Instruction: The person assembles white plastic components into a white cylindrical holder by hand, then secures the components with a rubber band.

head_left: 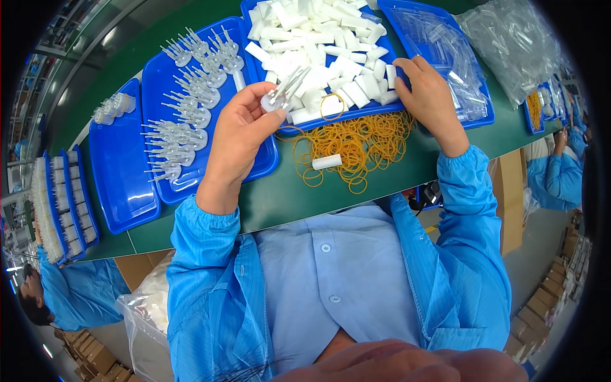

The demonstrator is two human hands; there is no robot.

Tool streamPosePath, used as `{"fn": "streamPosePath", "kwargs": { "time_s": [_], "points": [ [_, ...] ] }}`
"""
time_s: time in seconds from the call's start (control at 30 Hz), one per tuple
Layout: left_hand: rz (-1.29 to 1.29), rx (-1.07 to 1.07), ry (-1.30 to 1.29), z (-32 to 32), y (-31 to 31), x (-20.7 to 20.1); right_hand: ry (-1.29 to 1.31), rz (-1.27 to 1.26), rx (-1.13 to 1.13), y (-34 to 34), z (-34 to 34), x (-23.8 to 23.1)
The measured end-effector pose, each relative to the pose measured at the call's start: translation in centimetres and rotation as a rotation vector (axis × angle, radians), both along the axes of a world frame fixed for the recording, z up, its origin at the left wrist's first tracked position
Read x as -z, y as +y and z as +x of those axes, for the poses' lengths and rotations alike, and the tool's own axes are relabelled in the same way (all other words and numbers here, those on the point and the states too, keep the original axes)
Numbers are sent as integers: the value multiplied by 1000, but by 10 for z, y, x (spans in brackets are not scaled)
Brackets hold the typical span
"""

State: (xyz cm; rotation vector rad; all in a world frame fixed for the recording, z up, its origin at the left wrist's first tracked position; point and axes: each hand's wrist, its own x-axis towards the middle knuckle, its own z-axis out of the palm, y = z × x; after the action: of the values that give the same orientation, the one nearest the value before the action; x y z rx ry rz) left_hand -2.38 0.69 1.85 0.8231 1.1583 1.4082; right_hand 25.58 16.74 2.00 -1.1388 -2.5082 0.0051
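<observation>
My left hand (237, 127) is closed on a small bundle of thin pale plastic rods (289, 86), its clear rounded end between thumb and fingers and the rods pointing up and away. My right hand (428, 95) reaches to the right edge of the foam tray, its thumb and fingertips at a white foam block (391, 76); their exact contact is partly hidden. Many more white foam blocks (353, 89) fill the blue tray (375, 108) between the hands. Below it lies a pile of yellow rubber bands (356, 146), with one loose foam block (326, 162) on top.
Similar bundles (197, 89) line a blue tray (254, 165) at left, beside another blue tray (127, 184) with a few wrapped pieces. At right are a blue tray of clear plastic pieces (445, 57) and a clear bag (509, 44). Other people in blue sit on both sides.
</observation>
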Motion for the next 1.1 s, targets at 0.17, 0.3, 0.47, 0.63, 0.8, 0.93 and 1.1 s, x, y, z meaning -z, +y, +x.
{"fn": "streamPosePath", "kwargs": {
  "time_s": [0.17,0.3,0.47,0.63,0.8,0.93,1.1],
  "points": [
    [-8,-17,-170,3,-1,-5,3,-30,-26,1,-2,-5],
    [43,-40,-247,4,-2,-1,-14,-135,-34,6,-8,-7],
    [43,-31,-373,1,0,8,53,-190,-104,3,-6,-5],
    [124,-57,-374,2,2,16,52,-252,34,-8,-13,-10],
    [147,-89,-295,3,2,20,0,-252,32,-3,-13,-9],
    [141,-126,-258,3,2,17,0,-188,22,-2,-16,-4],
    [154,-176,-221,6,1,11,-79,-197,48,2,-21,-3]
  ]
}}
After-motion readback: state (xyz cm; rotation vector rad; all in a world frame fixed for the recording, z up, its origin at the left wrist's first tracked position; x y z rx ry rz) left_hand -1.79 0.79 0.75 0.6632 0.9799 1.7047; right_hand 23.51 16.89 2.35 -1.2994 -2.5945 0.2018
